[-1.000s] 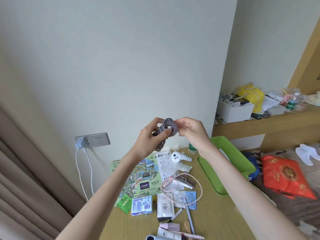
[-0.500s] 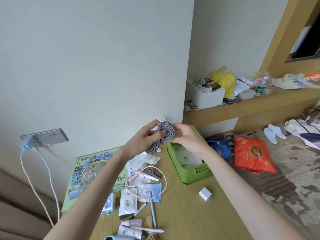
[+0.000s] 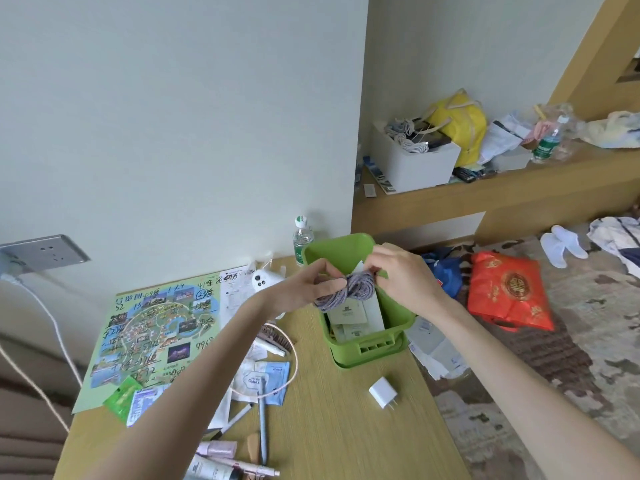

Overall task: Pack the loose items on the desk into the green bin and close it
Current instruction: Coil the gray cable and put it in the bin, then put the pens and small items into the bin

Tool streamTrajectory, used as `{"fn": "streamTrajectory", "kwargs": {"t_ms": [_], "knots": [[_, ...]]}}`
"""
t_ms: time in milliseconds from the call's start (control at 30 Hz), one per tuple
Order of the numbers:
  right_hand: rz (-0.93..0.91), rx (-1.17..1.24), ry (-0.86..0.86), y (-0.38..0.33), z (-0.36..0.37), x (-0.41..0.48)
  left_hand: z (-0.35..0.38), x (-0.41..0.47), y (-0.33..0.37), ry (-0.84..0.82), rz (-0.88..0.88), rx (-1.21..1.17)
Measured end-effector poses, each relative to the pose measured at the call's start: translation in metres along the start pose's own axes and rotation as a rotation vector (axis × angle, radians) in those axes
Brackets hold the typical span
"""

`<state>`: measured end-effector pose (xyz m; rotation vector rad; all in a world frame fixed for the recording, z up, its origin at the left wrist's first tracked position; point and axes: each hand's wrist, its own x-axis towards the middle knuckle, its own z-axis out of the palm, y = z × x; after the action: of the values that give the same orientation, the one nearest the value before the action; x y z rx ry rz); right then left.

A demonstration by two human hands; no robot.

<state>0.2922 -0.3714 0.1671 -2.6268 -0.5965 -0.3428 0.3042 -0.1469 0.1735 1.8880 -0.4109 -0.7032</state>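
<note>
Over the open top of the green bin, at about 1 o'clock on the bench, we hold a coiled grey-purple cable bundle between both hands. Its long axis runs slantwise across the bin's width, from the low end at 8 o'clock to the high end at 2 o'clock. Our left hand grips the 8 o'clock end, with the fingers curled round the braided strands. Our right hand pinches the 2 o'clock end with its fingertips, and its forearm comes in from 4 o'clock. The bundle hangs above the paper packets standing in the bin. We cannot tell whether it touches them.

The bin is a long tub lying from 6 to 12 o'clock, leaning a little toward 11, with its slotted end wall facing us. Just beyond its far end, at 11 o'clock, a water bottle stands upright near the wall.

At 6 o'clock from the bin, apart from it, a white charger plug lies on the bench with its prongs pointing to 5 o'clock. At 9 o'clock from the bin a park map lies flat, and a white handheld device rests at its far right corner. Between map and bin a pink cable loop lies over blue sachets. Nearer to us a pale blue pen runs from 12 to 6 o'clock. A green sachet lies on the map's near edge at 8 o'clock.
</note>
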Motion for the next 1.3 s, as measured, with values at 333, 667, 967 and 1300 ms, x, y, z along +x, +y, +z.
{"fn": "streamTrajectory", "kwargs": {"t_ms": [333,667,967,1300], "knots": [[-0.064,-0.17,-0.172,0.081,0.047,-0.001,0.042,0.086,-0.064,0.232,0.126,0.325],[-0.093,-0.335,-0.545,0.093,0.088,-0.002,0.064,0.109,-0.087,0.036,-0.006,0.991],[-0.003,-0.253,-0.598,0.075,0.093,-0.003,0.049,0.091,-0.088,0.212,0.146,1.002],[-0.025,0.185,-0.172,-0.027,0.099,-0.001,-0.004,-0.014,-0.13,0.655,0.018,0.615]]}}
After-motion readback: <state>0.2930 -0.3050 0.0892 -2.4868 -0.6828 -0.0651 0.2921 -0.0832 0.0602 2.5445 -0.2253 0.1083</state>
